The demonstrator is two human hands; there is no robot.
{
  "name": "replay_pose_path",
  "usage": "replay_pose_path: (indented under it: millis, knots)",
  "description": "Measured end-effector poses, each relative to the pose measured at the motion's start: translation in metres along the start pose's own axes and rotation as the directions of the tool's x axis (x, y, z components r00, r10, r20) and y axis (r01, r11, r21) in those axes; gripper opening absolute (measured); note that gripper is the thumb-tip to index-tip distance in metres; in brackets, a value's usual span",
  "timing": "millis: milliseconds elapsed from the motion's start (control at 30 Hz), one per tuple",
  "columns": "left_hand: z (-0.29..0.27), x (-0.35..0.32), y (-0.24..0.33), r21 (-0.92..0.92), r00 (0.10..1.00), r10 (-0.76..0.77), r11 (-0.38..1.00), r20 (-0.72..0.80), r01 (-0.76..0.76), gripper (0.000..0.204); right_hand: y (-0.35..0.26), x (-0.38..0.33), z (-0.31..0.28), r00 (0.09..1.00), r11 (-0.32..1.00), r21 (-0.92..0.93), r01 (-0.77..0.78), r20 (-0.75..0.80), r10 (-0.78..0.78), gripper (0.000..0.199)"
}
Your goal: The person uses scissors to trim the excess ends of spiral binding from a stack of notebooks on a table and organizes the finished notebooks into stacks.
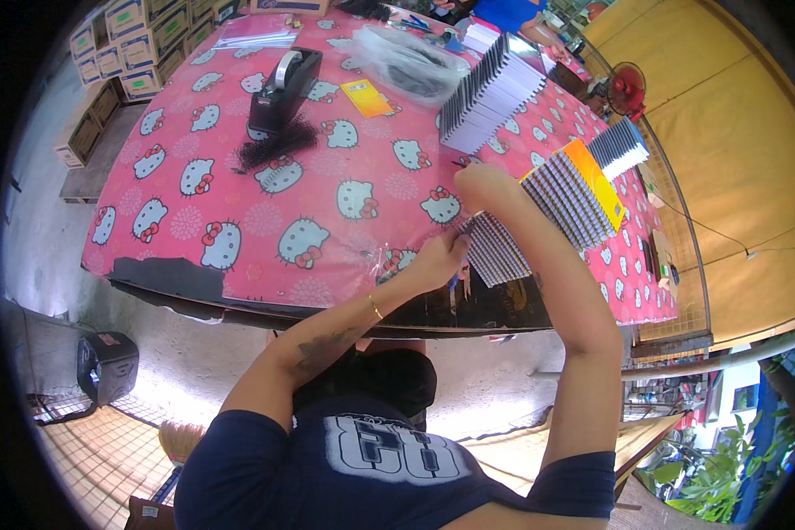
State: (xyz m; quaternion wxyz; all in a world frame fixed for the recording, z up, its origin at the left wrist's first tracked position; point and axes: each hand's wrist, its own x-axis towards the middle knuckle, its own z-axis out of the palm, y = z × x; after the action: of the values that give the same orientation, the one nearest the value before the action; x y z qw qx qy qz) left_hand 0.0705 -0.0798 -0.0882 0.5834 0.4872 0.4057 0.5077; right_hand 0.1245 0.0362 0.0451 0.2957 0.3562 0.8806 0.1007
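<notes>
A stack of spiral-bound notebooks (501, 256) stands at the table's near edge, its coil edges facing me. My left hand (446, 258) is at the left corner of that stack, fingers pinched together; whatever is between them is hidden. Just beyond, my right hand (484, 185) is closed like a fist, with a thin dark tip showing past its fingers. The kind of that object is too small to tell. My right forearm crosses over the near stack. Behind it rises another notebook stack (565, 194) with a yellow-orange cover on its right side.
A taller notebook stack (495, 93) stands farther back. A black tape dispenser (284, 93), dark bristly strands (278, 146), a yellow card (367, 98) and a clear plastic bag (406, 66) lie on the pink-covered table (265, 216). Another person's hand (548, 40) shows across the table.
</notes>
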Motion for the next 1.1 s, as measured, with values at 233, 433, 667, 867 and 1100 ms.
replay_pose_path:
  millis: [233, 433, 667, 867, 1100]
  knots:
    - [0.002, -0.009, 0.007, 0.047, 0.994, -0.104, 0.994, 0.024, 0.102, 0.034, 0.008, 0.006, 0.011, 1.000, 1.000, 0.004, 0.027, -0.008, -0.027, 0.029]
    - [-0.004, 0.000, -0.017, 0.040, 0.997, -0.071, 0.997, 0.010, 0.071, 0.036, 0.000, 0.013, 0.013, 0.998, 0.998, 0.048, 0.052, -0.030, -0.050, 0.023]
    - [0.003, 0.000, -0.007, -0.018, 0.991, -0.130, 0.991, -0.015, 0.129, 0.036, 0.000, 0.016, 0.023, 0.999, 0.999, 0.025, 0.040, 0.006, -0.040, 0.024]
    - [-0.003, -0.003, -0.019, 0.011, 0.990, -0.136, 0.991, -0.032, 0.136, 0.037, -0.002, 0.023, 0.024, 0.997, 0.996, 0.021, 0.082, 0.002, -0.083, 0.020]
    - [-0.001, 0.003, -0.019, 0.002, 0.993, -0.116, 0.993, -0.036, 0.116, 0.036, 0.005, 0.028, 0.039, 0.997, 0.996, 0.061, 0.064, -0.039, -0.062, 0.021]
